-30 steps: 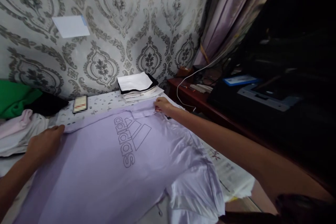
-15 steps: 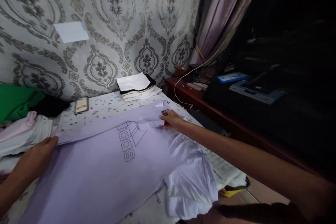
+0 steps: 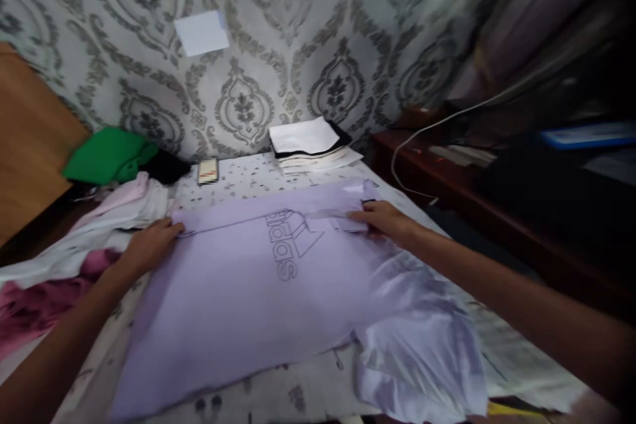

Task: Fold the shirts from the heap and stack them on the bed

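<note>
A lilac T-shirt (image 3: 238, 305) with an outlined adidas logo lies spread sideways on a white patterned sheet (image 3: 238, 175). Its far side is folded over in a long strip that partly covers the logo. My left hand (image 3: 155, 242) is closed on the left end of that strip. At the strip's right end, my right hand (image 3: 385, 220) pinches the fabric near the shirt's shoulder. The sleeve part nearest me on the right is bunched and wrinkled.
Behind the shirt stands a stack of folded white and black cloths (image 3: 308, 142), with a small card-like item (image 3: 207, 171) to its left. Green cloth (image 3: 106, 156) and pink clothes (image 3: 54, 291) lie piled at left. A dark red desk (image 3: 422, 162) with a white cable borders the right.
My view has turned left, so everything sits further right. My left hand has moved away from me with the shirt's edge, and the folded strip lies straighter. The right hand keeps its grip.
</note>
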`<state>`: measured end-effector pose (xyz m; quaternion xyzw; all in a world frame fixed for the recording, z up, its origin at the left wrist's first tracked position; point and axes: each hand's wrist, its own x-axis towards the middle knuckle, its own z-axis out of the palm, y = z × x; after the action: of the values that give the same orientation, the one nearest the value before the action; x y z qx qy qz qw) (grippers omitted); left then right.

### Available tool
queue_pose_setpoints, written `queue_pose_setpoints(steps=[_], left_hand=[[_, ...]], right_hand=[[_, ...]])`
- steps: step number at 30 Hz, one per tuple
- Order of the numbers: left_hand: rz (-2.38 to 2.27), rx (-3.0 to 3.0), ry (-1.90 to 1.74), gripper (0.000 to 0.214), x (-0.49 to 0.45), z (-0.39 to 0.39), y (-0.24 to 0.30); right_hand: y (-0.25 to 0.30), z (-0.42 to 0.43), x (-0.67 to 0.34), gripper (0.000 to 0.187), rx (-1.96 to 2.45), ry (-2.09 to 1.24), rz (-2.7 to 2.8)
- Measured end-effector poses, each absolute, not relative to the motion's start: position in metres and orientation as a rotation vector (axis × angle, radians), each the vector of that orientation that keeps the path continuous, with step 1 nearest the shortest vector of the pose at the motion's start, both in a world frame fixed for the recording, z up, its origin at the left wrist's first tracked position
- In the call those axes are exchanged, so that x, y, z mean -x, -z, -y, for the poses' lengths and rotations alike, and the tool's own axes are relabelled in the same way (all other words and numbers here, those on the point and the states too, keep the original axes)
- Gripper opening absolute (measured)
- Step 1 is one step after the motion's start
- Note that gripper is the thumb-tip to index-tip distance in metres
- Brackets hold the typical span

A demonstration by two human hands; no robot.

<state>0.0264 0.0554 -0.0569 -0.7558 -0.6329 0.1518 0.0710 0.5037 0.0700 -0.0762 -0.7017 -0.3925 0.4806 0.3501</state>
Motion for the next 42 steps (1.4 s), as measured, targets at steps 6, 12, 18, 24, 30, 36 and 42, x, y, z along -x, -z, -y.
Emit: queue_pose_setpoints(steps=[6, 12, 18, 24, 30, 36, 42], left_hand=[[1.951, 2.183, -0.418, 0.028, -0.022, -0.051, 0.046], [2.055, 2.274, -0.314, 0.024, -0.014, -0.049, 0.038], [1.908, 2.47, 0.033, 0.044, -0.033, -0.067, 0.057], [1.886, 2.223, -0.349, 0.042, -0.039, -0.071, 0.062], [1.875, 2.118, -0.423, 0.035, -0.036, -0.077, 0.055], [1.937, 2.543, 0.196, 0.035, -0.085, -0.087, 0.067], [1.023, 3.041, 0.453, 0.024, -0.22, -0.056, 0.081]], right_hand=[[0.081, -0.075, -0.506, 0.027, 1.796, -1.268, 0.912], [0.08, -0.069, -0.497, 0.037, 1.674, -1.165, 0.779], [0.075, -0.062, -0.491, 0.027, 1.459, -1.203, 0.706], [0.081, -0.05, -0.506, 0.037, 1.813, -1.279, 1.039], [0.078, -0.086, -0.54, 0.02, 2.123, -0.525, 1.608], [0.081, -0.167, -0.551, 0.029, 2.345, -0.352, 1.45], [0.103, -0.197, -0.552, 0.02, 2.371, -0.385, 1.422]])
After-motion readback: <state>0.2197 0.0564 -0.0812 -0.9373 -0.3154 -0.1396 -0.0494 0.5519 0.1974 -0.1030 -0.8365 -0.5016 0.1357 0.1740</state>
